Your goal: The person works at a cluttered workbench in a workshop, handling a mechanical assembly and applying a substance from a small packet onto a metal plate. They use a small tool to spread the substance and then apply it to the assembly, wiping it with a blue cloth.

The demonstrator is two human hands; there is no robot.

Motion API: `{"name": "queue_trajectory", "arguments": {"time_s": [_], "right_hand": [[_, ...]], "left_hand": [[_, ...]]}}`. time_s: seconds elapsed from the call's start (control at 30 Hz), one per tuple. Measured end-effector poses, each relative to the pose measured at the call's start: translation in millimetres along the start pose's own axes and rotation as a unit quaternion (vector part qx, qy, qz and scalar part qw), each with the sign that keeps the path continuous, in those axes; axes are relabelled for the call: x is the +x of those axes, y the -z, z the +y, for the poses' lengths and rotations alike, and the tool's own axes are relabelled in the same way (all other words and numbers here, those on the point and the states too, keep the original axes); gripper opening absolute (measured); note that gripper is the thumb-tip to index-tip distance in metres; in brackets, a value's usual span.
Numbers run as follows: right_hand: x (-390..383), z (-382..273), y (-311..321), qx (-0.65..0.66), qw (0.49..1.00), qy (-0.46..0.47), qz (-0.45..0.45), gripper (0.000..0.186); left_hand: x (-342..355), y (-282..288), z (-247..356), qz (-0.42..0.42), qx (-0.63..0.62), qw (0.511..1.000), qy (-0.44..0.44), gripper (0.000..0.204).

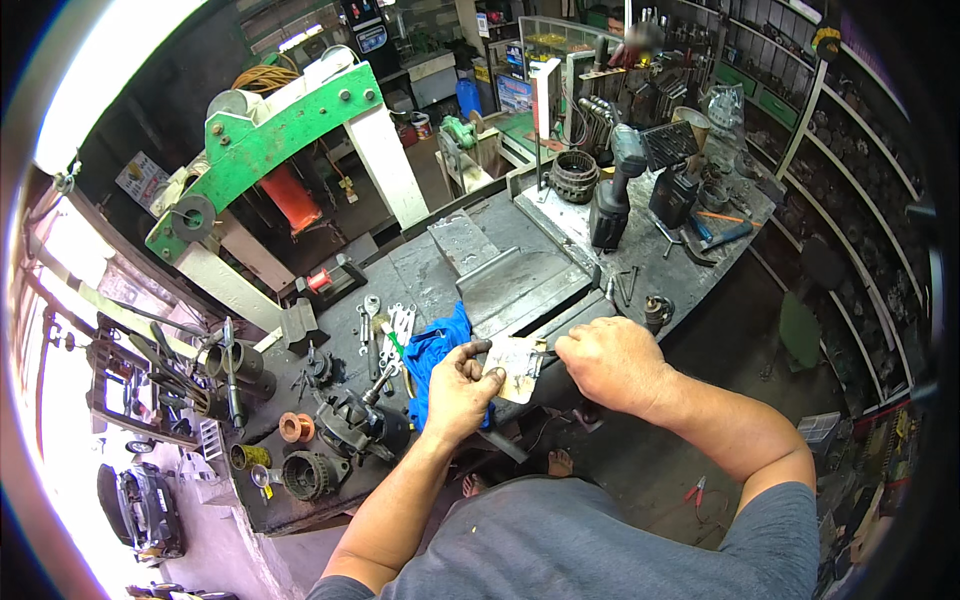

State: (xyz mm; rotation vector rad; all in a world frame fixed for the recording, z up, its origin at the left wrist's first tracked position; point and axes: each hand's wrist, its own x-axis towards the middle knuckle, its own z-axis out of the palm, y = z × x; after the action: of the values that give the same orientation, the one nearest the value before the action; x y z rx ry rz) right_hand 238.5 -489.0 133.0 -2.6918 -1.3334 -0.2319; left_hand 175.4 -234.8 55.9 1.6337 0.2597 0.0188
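Note:
My left hand (458, 392) pinches a small pale sheet (518, 368) with dark stains, thumb on top, just off the bench's near edge. Close to the sheet's right edge, my right hand (614, 362) is closed with its knuckles up. A short dark end shows between that hand and the sheet; what the fingers hold is too small to name. A blue cloth (438, 342) lies crumpled on the bench beside my left hand. Several wrenches (398, 330) and a ratchet (372, 305) rest beyond the cloth.
A dark motor-like part (352, 424), a copper-coloured spool (296, 427) and a ring-shaped part (308, 474) stand on the bench's left. To the right are a cordless impact wrench (618, 185), a wound stator-like ring (574, 177) and a blue-handled tool (722, 235). A green-and-white frame (290, 130) rises behind.

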Motion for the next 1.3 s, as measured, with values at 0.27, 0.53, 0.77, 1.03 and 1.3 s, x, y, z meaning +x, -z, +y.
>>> {"name": "queue_trajectory", "arguments": {"time_s": [0.27, 0.53, 0.77, 1.03, 1.3], "right_hand": [[3.2, 4.0, 3.9, -0.015, 0.999, 0.026, 0.024, 0.008], [7.8, 7.3, 0.1, -0.025, 0.998, 0.051, 0.026, 0.01], [7.8, 2.3, 1.8, -0.012, 0.997, 0.06, -0.038, 0.011], [8.3, 5.3, -0.3, -0.007, 0.999, 0.032, -0.012, 0.011], [8.7, 5.7, 1.0, -0.018, 0.999, 0.027, 0.015, 0.01]], "left_hand": [[1.0, -0.1, -0.7, -0.005, -0.001, 1.0, -0.004, 0.05], [1.7, 0.3, -2.8, -0.002, 0.004, 1.0, -0.002, 0.051], [3.1, 0.3, -6.2, 0.0, -0.004, 1.0, -0.008, 0.051], [2.2, 0.8, -4.9, 0.002, 0.003, 1.0, -0.011, 0.052], [1.0, 0.2, -2.6, -0.001, -0.002, 1.0, -0.009, 0.052]]}}
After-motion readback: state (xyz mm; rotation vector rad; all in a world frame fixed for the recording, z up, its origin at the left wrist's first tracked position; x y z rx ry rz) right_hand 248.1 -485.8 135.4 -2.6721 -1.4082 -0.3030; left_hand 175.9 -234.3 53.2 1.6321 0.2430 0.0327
